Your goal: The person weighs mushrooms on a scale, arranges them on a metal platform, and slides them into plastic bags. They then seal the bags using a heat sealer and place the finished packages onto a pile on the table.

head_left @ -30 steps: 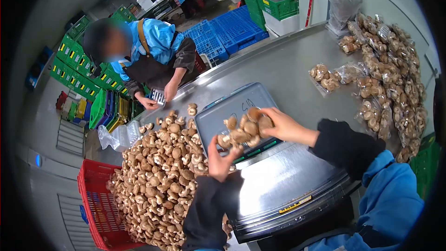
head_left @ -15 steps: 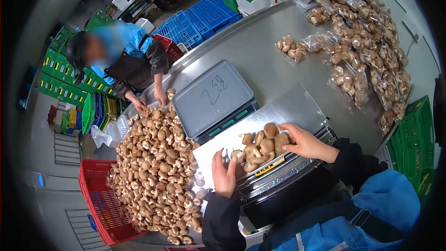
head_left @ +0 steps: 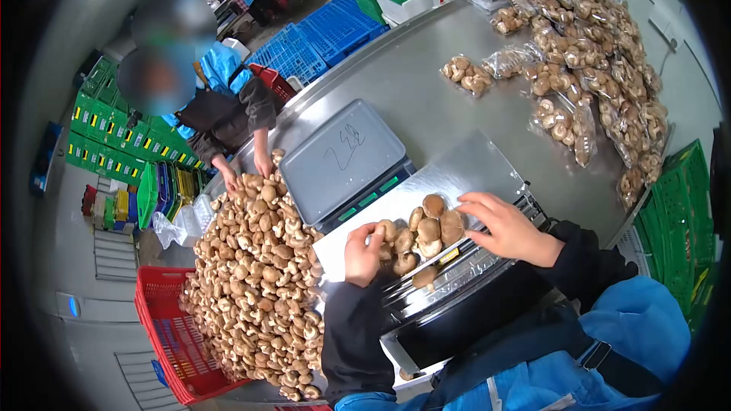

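Note:
A small group of brown-capped mushrooms [head_left: 429, 230] lies on the metal plate of a wrapping machine [head_left: 449, 281] in front of me. My left hand [head_left: 362, 254] is at the group's left end, fingers curled and closed on a mushroom [head_left: 386, 229] there. On the other side, my right hand [head_left: 509, 230] is open, thumb and fingers apart, beside the rightmost cap. One mushroom [head_left: 424, 278] sits lower, at the plate's near edge. Left of the machine spreads a large heap of loose mushrooms [head_left: 259, 281].
A grey scale [head_left: 343, 156] stands behind the plate. Bagged mushrooms [head_left: 594, 68] are piled at the right of the steel table [head_left: 426, 68]. Across from me, a co-worker's hands [head_left: 247, 167] touch the heap. A red crate [head_left: 164, 320] stands left, green crates [head_left: 674, 221] right.
My left hand has moved up to the group and its fingers have curled in. The mushrooms have shifted, and one now lies lower at the near edge. My right hand stays beside them.

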The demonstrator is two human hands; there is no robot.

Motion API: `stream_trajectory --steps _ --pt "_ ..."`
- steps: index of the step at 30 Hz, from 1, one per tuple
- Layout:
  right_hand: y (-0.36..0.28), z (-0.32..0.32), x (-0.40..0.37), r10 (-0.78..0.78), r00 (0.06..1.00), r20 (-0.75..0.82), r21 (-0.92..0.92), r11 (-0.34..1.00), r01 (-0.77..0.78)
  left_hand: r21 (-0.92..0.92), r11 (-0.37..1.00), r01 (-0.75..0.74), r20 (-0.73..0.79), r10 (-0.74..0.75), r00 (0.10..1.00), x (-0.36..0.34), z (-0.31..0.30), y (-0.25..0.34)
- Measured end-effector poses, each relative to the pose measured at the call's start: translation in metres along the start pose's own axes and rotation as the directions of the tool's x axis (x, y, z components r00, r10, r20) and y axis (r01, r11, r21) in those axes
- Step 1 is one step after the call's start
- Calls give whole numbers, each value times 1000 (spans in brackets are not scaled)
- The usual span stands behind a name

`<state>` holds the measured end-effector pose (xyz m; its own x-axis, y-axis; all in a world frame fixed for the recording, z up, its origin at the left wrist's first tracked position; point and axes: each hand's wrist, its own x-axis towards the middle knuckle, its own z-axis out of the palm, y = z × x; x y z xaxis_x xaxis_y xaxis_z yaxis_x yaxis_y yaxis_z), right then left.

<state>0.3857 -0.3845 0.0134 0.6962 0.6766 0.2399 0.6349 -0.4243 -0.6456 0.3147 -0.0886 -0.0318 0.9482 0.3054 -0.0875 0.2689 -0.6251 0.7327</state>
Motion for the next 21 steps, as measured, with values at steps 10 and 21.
stream_trajectory --steps 10,21 --pt "-59 81 -11 -386 858 340 -149 878 454 -63 973 -220 -77 215 973 -10 13 -12" --pt "-57 79 -13 -465 857 223 -68 870 489 18 934 -357 28 357 934 -36 14 4"
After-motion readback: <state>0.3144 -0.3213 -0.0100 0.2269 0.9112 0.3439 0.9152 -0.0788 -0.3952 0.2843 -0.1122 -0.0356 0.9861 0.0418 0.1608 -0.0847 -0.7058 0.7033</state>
